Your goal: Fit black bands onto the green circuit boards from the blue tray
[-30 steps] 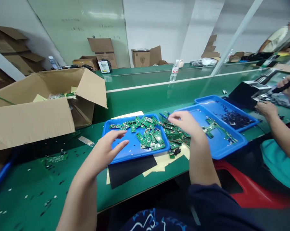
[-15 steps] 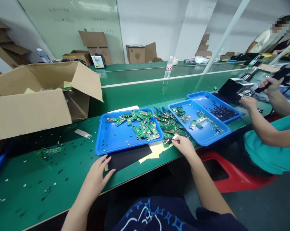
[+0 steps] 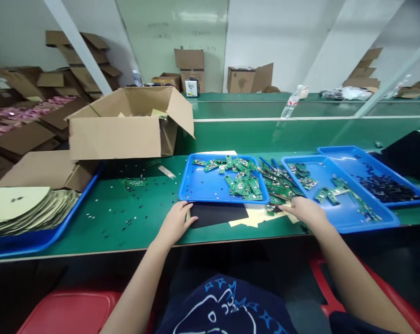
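My left hand point(image 3: 177, 221) rests on the table at the near left corner of a blue tray point(image 3: 199, 189), fingers apart. Its thumb lies at the left end of a flat black sheet point(image 3: 216, 215). Several small green circuit boards point(image 3: 242, 183) lie in the tray, mostly on its right side. My right hand point(image 3: 307, 212) has its fingertips pinched on a small black piece point(image 3: 276, 208) beside a loose pile of circuit boards point(image 3: 277, 183). The fingers partly hide that piece. Yellow paper point(image 3: 253, 217) lies between the black sheet and the right hand.
Two more blue trays stand on the right, one with circuit boards point(image 3: 326, 195), the other with small black parts point(image 3: 387, 185). On the left are an open carton point(image 3: 115, 139) and a tray of stacked yellow sheets point(image 3: 18, 208). Small scraps dot the table point(image 3: 126, 218).
My view has swung left, so the yellow sheets now show and the co-worker has mostly left the frame. Both hands stay about where they were relative to the trays.
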`<state>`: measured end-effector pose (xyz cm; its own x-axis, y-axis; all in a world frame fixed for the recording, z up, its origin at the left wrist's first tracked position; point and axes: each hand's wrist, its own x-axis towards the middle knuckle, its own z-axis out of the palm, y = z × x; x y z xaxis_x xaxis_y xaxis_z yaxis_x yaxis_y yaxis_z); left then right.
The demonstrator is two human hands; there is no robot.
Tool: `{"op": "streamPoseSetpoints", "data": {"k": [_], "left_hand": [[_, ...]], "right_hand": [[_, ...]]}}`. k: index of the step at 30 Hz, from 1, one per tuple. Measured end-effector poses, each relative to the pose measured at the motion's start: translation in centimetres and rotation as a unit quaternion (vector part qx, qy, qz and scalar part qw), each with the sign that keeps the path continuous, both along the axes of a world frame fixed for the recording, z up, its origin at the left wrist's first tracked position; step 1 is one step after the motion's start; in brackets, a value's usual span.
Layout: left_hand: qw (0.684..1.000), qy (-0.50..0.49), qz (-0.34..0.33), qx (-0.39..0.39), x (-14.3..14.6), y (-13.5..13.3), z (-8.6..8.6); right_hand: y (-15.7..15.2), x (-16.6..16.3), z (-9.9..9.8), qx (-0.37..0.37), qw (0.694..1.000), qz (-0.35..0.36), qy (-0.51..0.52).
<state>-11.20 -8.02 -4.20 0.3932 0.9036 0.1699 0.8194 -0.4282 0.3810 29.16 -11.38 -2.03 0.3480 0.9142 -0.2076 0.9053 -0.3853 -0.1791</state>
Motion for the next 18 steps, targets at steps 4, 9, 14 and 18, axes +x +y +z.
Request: {"op": "streamPoseSetpoints", "data": {"k": [4, 9, 14, 18], "left_hand": [[1.0, -0.004, 0.003, -0.005, 0.6, 0.1, 0.0], [1.0, -0.021, 0.007, -0.008, 1.2, 0.0, 0.1], [0.999, -0.038, 0.017, -0.008, 1.1, -0.2, -0.2], [0.999, -0.045, 0.025, 0.0, 1.2, -0.5, -0.6]], "right_hand": [[-0.5, 0.0, -1.1, 0.034, 0.998, 0.026, 0.048], [-0.9, -0.3, -2.0, 0.044, 0.99, 0.053, 0.12], [-1.4, 0.2, -1.1, 0.019, 0.978, 0.088, 0.189], [-1.8, 0.2, 0.3, 0.031, 0.995, 0.049, 0.078]]}}
